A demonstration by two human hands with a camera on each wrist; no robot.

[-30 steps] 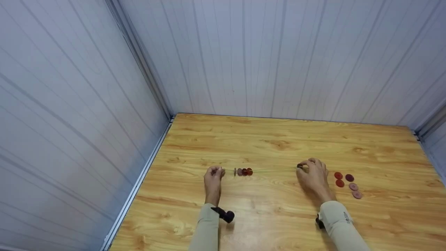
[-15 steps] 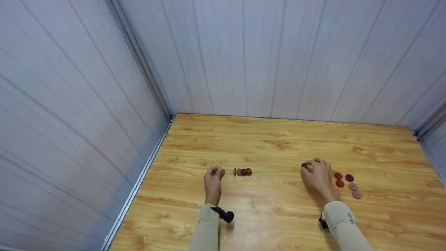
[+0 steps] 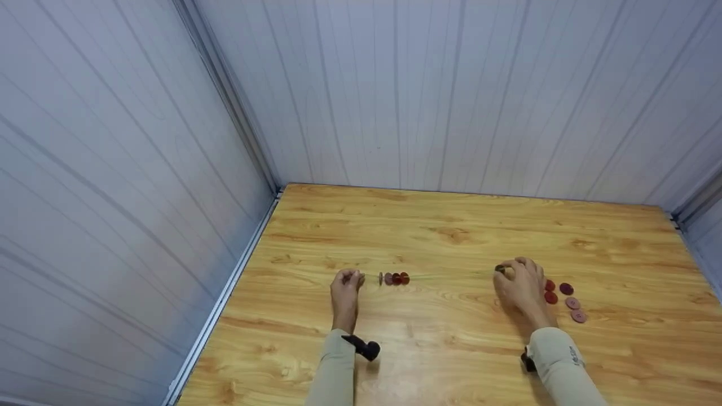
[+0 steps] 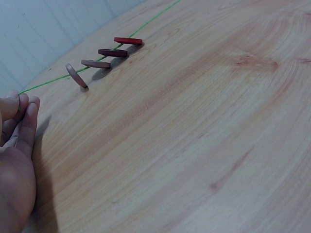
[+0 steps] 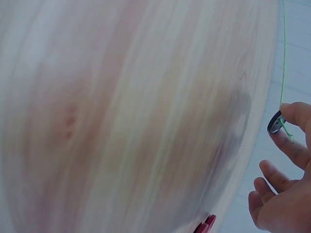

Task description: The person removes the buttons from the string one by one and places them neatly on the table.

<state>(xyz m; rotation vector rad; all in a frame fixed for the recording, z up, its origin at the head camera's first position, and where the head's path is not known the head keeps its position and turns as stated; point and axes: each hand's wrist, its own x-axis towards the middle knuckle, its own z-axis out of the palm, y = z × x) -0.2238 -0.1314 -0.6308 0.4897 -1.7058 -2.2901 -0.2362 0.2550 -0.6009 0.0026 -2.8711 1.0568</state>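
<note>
Between the thumb and finger of the right hand (image 3: 522,286), a dark button (image 5: 276,124) is pinched, threaded on a green string (image 5: 285,48); the same string is clamped between the fingertips of the left hand (image 3: 345,288); near these, four threaded buttons (image 4: 112,52) are carried; beside the right hand, five loose buttons (image 3: 572,303) are spread on the wooden table (image 3: 445,349).

1. I see the flat, yellow-brown wood-grain counter (image 3: 440,231) as smooth, faintly glossy.
2. The round black button (image 5: 276,122) looks like smooth plastic to me.
3. The thin bright-green string (image 4: 48,82) looks textile.
4. The long beige sleeve (image 3: 333,366): matt cloth.
</note>
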